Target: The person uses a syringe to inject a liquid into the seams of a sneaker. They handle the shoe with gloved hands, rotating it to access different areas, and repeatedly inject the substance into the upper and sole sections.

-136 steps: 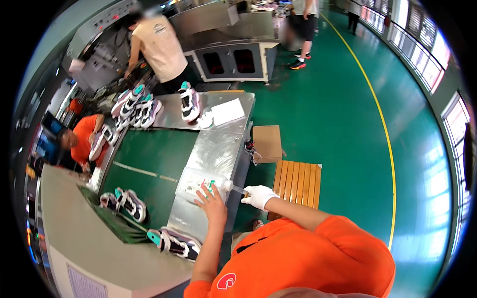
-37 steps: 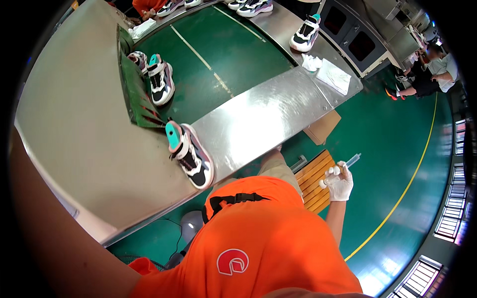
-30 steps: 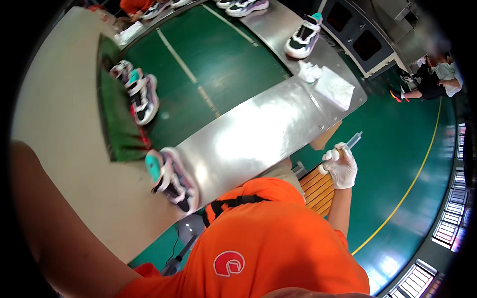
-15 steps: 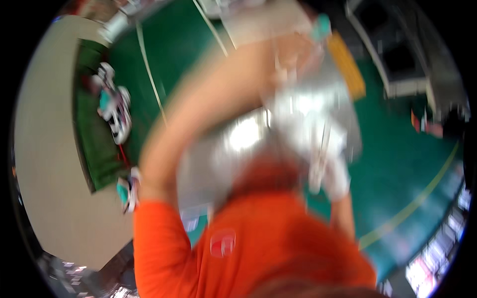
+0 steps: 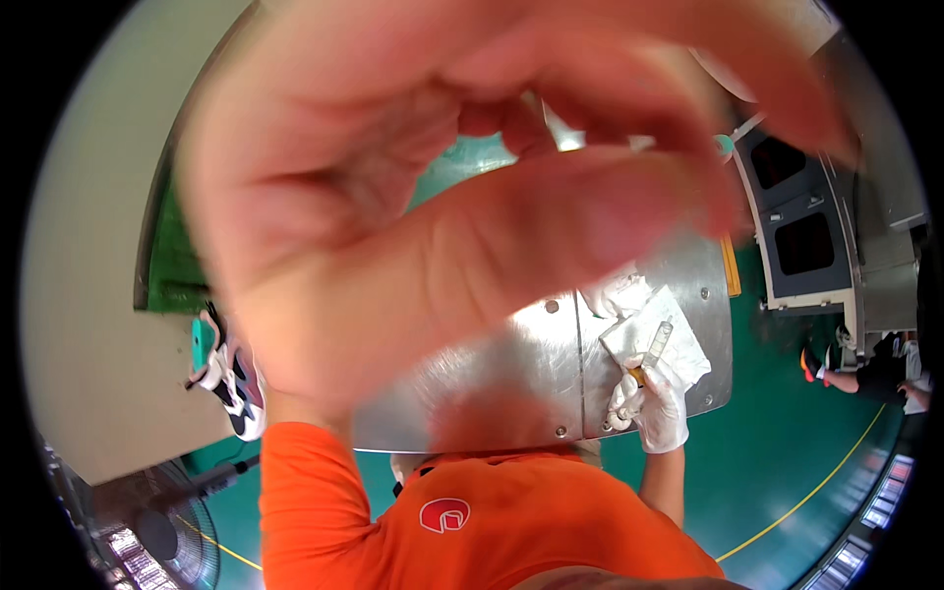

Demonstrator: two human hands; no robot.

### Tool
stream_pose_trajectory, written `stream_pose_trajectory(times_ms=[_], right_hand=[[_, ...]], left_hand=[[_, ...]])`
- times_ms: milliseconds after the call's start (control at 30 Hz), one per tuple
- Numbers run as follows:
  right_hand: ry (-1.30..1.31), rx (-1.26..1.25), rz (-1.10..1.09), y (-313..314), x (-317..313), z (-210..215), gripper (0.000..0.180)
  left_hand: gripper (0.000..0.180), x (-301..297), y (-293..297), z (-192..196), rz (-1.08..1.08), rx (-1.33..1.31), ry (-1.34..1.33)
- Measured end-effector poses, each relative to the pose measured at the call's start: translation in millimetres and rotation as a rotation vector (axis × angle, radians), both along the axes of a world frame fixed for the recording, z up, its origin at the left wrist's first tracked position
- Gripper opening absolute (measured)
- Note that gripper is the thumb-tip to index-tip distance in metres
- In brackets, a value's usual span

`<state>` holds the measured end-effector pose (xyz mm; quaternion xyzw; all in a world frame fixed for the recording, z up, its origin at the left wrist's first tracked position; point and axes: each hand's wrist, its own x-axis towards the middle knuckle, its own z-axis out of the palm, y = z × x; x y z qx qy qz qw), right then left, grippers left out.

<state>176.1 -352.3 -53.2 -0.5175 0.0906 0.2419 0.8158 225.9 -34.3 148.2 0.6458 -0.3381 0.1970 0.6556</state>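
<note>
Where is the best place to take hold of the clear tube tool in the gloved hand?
Grip the tube tool at its lower, amber end, from below, where the gloved right hand holds it. The clear barrel slants up and away over the white cloth, leaving that end nearest.

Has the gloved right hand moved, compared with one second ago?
Yes. The gloved right hand, gripping a brush-like tool, was out over the green floor; now it is over the steel table, beside a white cloth.
</note>
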Motion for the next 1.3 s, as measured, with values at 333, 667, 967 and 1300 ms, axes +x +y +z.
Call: stream_pose_trajectory(times_ms=[333,667,967,1300], right_hand=[[-0.090,0.065,0.108,10,-89,-8,0.039],[-0.192,-0.030,0.096,-18,-136,-30,0.041],[-0.229,-0.091,0.113,-25,-120,-30,0.033],[-0.096,-0.170,0.148,-3,-103,-17,0.025]], left_hand=[[0.031,-165,-11,-56,0.145,-0.044,-0.208],[0.021,-154,-46,-96,0.192,0.423,0.244],[0.017,-32,-87,-234,0.551,1.017,0.052],[0.024,-18,-101,-269,0.619,0.955,-0.021]])
